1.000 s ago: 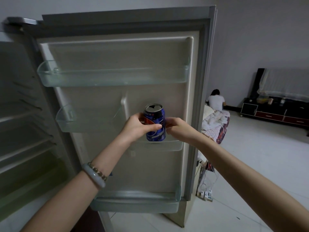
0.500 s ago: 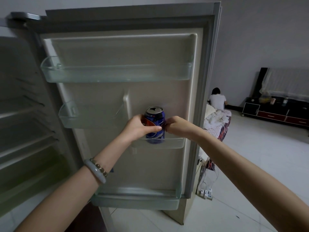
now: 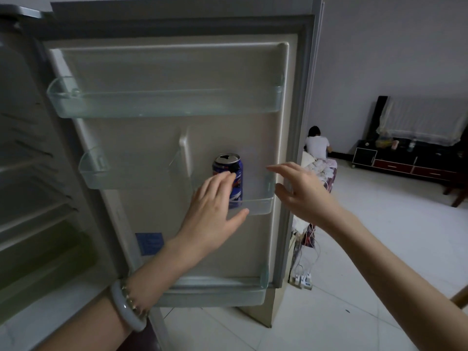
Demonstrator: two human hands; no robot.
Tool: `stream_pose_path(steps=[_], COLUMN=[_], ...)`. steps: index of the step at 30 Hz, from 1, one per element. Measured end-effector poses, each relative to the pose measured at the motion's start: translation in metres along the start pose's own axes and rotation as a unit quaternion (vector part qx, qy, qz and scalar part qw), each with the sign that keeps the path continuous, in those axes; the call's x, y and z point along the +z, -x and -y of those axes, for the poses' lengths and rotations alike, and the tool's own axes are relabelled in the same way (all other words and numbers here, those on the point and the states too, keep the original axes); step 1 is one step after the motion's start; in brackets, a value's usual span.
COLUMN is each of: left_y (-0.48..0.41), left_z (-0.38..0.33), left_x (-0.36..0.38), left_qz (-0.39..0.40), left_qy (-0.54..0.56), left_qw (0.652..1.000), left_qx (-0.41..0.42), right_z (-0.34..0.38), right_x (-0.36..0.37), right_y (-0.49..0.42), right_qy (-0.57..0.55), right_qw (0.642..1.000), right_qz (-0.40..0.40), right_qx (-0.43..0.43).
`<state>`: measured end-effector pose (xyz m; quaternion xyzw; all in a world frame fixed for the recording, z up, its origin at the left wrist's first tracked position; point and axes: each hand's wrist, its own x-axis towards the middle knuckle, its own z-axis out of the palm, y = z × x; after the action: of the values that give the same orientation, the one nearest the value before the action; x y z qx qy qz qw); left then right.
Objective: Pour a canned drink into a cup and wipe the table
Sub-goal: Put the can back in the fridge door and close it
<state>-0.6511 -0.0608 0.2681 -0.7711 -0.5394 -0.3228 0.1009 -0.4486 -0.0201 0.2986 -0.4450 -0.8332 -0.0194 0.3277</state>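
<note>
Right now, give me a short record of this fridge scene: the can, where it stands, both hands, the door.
can: blue, upright, top appears already opened
place: standing in the small door shelf at mid height, right side
left hand: fingers straight, in front of the can; contact cannot be told
right hand: fingers spread, apart from the can, near the door's outer edge
fridge door: swung open, inner side facing the camera

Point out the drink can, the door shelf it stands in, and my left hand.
drink can (image 3: pixel 238 182): head view, blue side wall below the rim.
door shelf (image 3: pixel 258 206): head view, clear front wall.
left hand (image 3: pixel 212 206): head view, back of the hand.
</note>
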Motion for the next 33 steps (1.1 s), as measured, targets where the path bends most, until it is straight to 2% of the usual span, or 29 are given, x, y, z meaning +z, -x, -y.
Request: stream_pose_path(steps=[3, 8, 13, 21, 27, 33], left_y=[0.002, 0.002, 0.002, 0.007, 0.023, 0.057], left_z=[-0.008, -0.03, -0.053, -0.084, -0.1, -0.107], left_x=[0.017, 0.048, 0.068, 0.08, 0.071, 0.05], left_qz=[0.024, 0.023, 0.035, 0.002, -0.004, -0.011], left_qy=[-0.043, -0.108, -0.128, -0.195, -0.212, -0.224], left_qw=[0.997, 0.99, 0.991, 0.978, 0.97, 0.962], left_qx=[0.052, 0.087, 0.034, -0.069, -0.121, -0.155], right_z=[-0.015, -0.042, -0.072, -0.12, -0.13, -0.125], right_x=[0.018, 0.043, 0.039, 0.026, 0.019, 0.012], right_y=[0.025, 0.062, 0.081, 0.083, 0.098, 0.107], right_qy=[0.113, 0.149, 0.132, 0.078, 0.034, 0.017], right_qw=[0.991, 0.987, 0.99, 0.987, 0.979, 0.971], right_qz=[-0.028, -0.009, -0.005, 0.008, 0.022, -0.018], right_qx=[-0.067, -0.063, -0.058, -0.141, -0.198, -0.239])
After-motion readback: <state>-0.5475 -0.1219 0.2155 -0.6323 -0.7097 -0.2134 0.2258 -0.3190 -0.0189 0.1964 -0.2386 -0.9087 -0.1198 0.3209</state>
